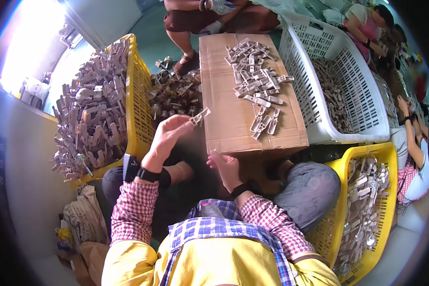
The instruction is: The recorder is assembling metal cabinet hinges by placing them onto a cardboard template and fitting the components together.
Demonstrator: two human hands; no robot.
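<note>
My left hand (167,138) is raised beside the left edge of a cardboard box (219,86). Its fingers pinch a small beige plastic clip-like part (199,117) with an open frame and a pointed end. At the box's near left corner is my right hand (225,168), lower down, its fingers bent together. A faint small bit shows at those fingertips, too unclear to name. On the box top lies a loose pile of similar beige plastic parts (260,85), a few of them spread toward me.
Left stands a yellow crate (137,105) heaped with greyish parts; dark metal pieces (176,93) lie beside it. Right are a white crate (314,112) and a yellow crate (338,190), both holding parts. A gloved person (219,7) sits across; others work at far right.
</note>
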